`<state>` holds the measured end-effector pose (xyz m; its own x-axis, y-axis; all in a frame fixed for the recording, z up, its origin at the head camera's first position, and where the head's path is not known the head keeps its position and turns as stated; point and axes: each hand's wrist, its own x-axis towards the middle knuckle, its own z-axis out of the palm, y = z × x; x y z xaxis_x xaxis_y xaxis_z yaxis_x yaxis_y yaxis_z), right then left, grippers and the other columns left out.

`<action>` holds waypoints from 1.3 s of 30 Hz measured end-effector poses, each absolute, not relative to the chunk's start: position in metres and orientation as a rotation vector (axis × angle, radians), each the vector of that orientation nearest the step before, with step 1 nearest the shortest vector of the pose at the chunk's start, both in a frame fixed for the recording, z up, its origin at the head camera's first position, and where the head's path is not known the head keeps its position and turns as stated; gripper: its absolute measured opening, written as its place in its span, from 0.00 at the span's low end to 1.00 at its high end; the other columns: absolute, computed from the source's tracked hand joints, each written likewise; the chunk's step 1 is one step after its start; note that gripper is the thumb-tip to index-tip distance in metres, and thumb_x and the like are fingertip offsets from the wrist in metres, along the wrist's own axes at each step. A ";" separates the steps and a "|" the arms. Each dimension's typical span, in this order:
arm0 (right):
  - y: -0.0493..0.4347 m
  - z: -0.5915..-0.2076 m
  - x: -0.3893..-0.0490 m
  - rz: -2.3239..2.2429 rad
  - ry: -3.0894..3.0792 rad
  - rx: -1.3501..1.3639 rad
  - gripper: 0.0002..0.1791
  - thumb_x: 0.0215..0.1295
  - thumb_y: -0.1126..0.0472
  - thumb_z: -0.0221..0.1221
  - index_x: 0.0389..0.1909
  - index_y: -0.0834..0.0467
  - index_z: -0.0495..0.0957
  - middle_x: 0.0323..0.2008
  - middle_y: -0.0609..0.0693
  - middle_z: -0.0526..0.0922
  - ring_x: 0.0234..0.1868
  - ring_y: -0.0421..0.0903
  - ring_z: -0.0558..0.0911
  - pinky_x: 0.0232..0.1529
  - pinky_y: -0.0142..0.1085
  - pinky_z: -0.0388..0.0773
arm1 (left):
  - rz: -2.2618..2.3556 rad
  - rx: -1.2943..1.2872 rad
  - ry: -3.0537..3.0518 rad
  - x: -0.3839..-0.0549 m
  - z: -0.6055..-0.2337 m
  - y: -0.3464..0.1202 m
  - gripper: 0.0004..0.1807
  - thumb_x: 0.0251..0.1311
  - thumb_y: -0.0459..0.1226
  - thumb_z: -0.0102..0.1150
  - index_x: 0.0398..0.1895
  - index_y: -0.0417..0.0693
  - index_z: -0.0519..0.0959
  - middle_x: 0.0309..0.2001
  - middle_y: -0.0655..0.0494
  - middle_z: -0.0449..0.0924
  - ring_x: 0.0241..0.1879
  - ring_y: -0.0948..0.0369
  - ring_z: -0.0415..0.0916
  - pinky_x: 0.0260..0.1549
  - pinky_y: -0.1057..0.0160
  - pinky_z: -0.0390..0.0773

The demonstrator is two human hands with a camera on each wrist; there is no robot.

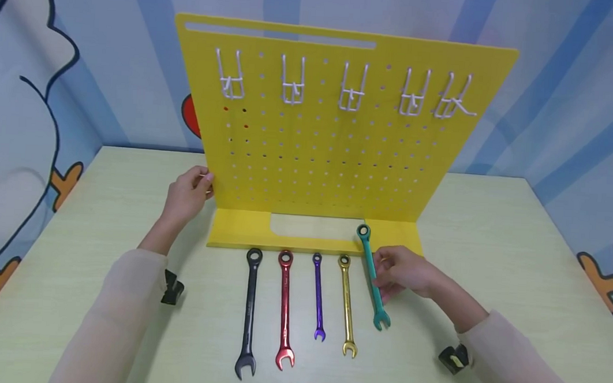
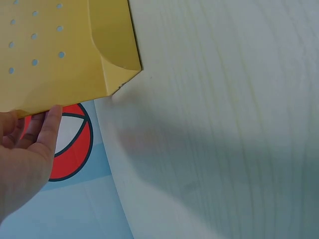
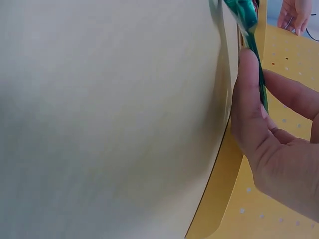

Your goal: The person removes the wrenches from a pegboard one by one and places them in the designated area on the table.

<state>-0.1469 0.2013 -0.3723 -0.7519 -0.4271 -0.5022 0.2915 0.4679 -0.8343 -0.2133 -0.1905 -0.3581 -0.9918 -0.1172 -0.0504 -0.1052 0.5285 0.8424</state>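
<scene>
My left hand [image 1: 187,194] grips the left edge of an upright yellow pegboard [image 1: 204,64]; in the left wrist view its fingertips are right at the edge of the board. My right hand [image 1: 403,270] pinches a teal combination wrench [image 1: 368,258] by the middle of its shaft. The wrench's ring end is up over the board's base and its open jaw end points toward me. From the right wrist, the teal wrench [image 3: 242,12] shows between thumb and fingers. Left of it lie a gold wrench [image 1: 348,306], a purple wrench [image 1: 319,296], a red wrench [image 1: 284,312] and a black wrench [image 1: 249,316].
Several white metal hooks, one of them a double-pronged hook [image 1: 231,89], hang in a row along the board's upper part. The board's flat yellow base [image 1: 237,228] rests on a pale wooden table [image 1: 491,241]. Behind stands a blue striped wall [image 1: 337,5] with cartoon drawings.
</scene>
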 end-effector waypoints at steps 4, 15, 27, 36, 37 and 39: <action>0.209 -0.374 -0.140 -1.332 2.004 -0.111 0.09 0.56 0.75 0.56 0.35 0.68 0.66 0.20 0.54 0.73 0.20 0.48 0.80 0.25 0.41 0.82 | -1.497 0.234 -2.728 -0.219 -0.366 -0.192 0.18 0.70 0.42 0.39 0.53 0.39 0.67 0.52 0.39 0.72 0.50 0.49 0.72 0.49 0.56 0.75; 0.220 -0.378 -0.125 -1.366 1.937 -0.128 0.09 0.55 0.75 0.56 0.35 0.68 0.66 0.20 0.55 0.76 0.20 0.49 0.81 0.26 0.43 0.82 | -1.481 0.220 -2.729 -0.225 -0.376 -0.197 0.20 0.69 0.45 0.37 0.53 0.40 0.67 0.51 0.42 0.73 0.49 0.51 0.72 0.48 0.60 0.76; 0.220 -0.382 -0.112 -1.372 1.844 -0.146 0.09 0.53 0.75 0.56 0.33 0.69 0.67 0.18 0.56 0.78 0.18 0.47 0.80 0.24 0.43 0.82 | -1.359 0.207 -2.689 -0.273 -0.449 -0.226 0.24 0.63 0.57 0.37 0.51 0.52 0.69 0.47 0.53 0.75 0.44 0.58 0.75 0.42 0.60 0.79; 0.219 -0.384 -0.110 -1.374 1.864 -0.110 0.08 0.54 0.75 0.57 0.33 0.70 0.67 0.19 0.57 0.78 0.19 0.48 0.81 0.24 0.42 0.82 | -1.332 0.220 -2.715 -0.273 -0.447 -0.224 0.23 0.63 0.56 0.37 0.52 0.53 0.69 0.48 0.54 0.74 0.44 0.59 0.74 0.43 0.61 0.79; 0.219 -0.385 -0.110 -1.377 1.865 -0.106 0.08 0.54 0.75 0.57 0.33 0.70 0.68 0.19 0.57 0.78 0.19 0.48 0.81 0.24 0.42 0.82 | -1.332 0.219 -2.716 -0.273 -0.447 -0.224 0.23 0.63 0.56 0.37 0.52 0.53 0.69 0.48 0.54 0.74 0.45 0.59 0.74 0.43 0.61 0.79; 0.219 -0.385 -0.110 -1.383 1.868 -0.103 0.08 0.55 0.75 0.57 0.33 0.70 0.68 0.19 0.58 0.78 0.19 0.49 0.81 0.25 0.43 0.82 | -1.336 0.222 -2.714 -0.272 -0.447 -0.224 0.23 0.63 0.56 0.37 0.52 0.53 0.69 0.48 0.53 0.74 0.45 0.59 0.74 0.43 0.61 0.79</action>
